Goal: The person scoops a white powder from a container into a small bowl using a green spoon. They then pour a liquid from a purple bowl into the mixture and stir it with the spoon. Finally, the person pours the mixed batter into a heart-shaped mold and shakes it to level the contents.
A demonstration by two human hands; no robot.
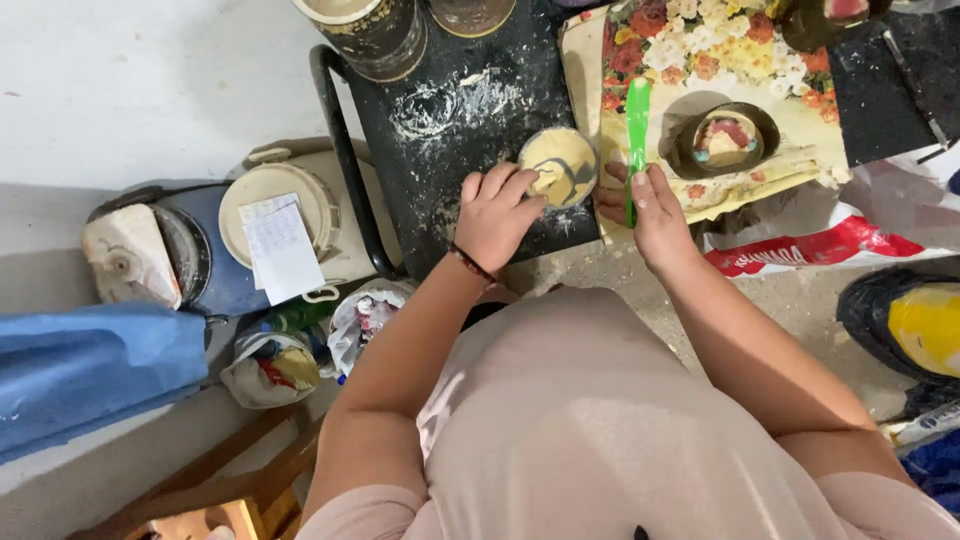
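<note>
Head view, looking straight down. The left hand [497, 213] is curled over the near rim of a small round cup [560, 166] of pale yellow paste, fingers bent and pinching at its edge at about 7 o'clock of the cup; the thumb is hidden, so how firm the grasp is cannot be told. A dark beaded bracelet [470, 264] circles the wrist. The forearm runs down and left toward 7 o'clock, elbow bent close to the body.

The right hand [655, 210] is closed around the lower end of a green spatula [636, 140], which stands nearly straight up toward 12 o'clock, its blade lying over a flowered tray [790, 130]. The right forearm slants down toward 5 o'clock.

The cup sits on a black desk [450, 150] dusted with white powder, just beside the tray's left edge, between the two hands. On the tray, at 3 o'clock of the cup, rests a dark round bowl [725, 138] with a painted inside. At 9 o'clock, on the floor, stand a cream lidded bucket [290, 215] with a paper slip on top and a blue container [210, 265].
</note>
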